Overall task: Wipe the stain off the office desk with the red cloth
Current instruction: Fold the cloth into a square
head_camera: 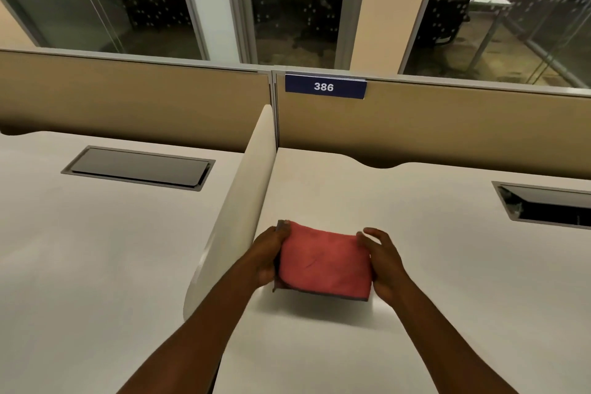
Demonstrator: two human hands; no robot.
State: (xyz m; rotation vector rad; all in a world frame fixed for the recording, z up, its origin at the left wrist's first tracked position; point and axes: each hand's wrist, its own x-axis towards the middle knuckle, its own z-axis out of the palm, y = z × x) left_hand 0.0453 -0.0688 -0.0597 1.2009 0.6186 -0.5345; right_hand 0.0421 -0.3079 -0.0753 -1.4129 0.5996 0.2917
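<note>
A folded red cloth (323, 262) with a dark edge is held just above the white office desk (415, 265), casting a shadow beneath it. My left hand (267, 254) grips its left edge, thumb on top. My right hand (385, 262) holds the right edge, with the fingers curled over the cloth's far corner. I cannot make out a stain on the desk surface.
A white rounded divider (236, 201) separates this desk from the neighbouring desk (80, 249) on the left. Each desk has a grey cable hatch (543, 205) (137, 168). A tan partition (447, 125) with a blue "386" label (324, 86) stands at the back.
</note>
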